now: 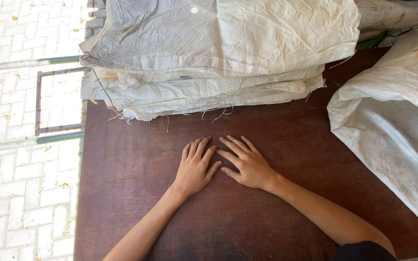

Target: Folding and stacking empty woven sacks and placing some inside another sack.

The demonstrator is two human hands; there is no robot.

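A metal frame [37,101] stands over pale brick paving [10,193].

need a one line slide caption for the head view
Left hand and right hand rest flat, side by side, on a dark wooden table before stacked white woven sacks.

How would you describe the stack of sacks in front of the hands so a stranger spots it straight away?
Start at the dark brown table. Past both flat hands lies the stack of sacks, folded white woven bags piled in layers with frayed threads. Unlike the single bulging sack at the right edge, it is flat and layered.
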